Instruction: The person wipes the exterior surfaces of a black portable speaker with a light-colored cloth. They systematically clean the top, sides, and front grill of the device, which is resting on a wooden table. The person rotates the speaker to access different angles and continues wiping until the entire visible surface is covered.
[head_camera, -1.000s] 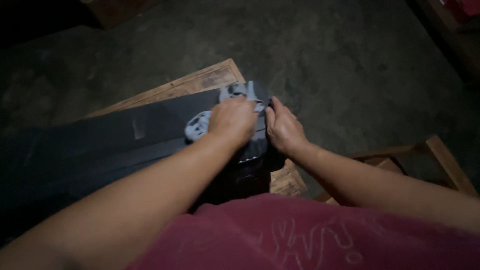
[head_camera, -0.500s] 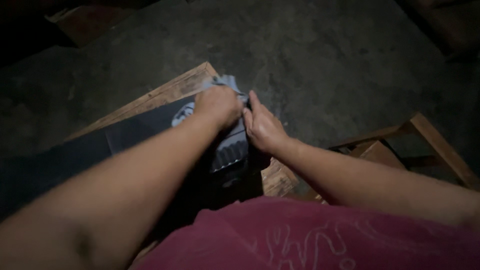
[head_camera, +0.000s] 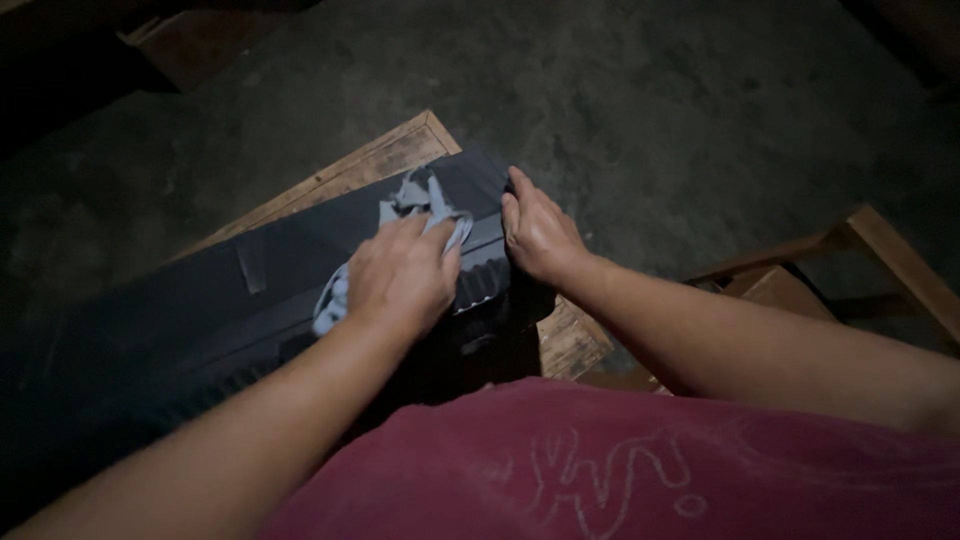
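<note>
- The left hand (head_camera: 400, 275) presses a crumpled grey cloth (head_camera: 415, 205) flat, fingers together, onto the long black ribbed panel (head_camera: 250, 300).
- The right hand (head_camera: 540, 235) grips the panel's end, which lies on a wooden frame (head_camera: 400, 150).

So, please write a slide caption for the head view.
Left hand presses a grey cloth on a long black panel; right hand grips its end.
</note>
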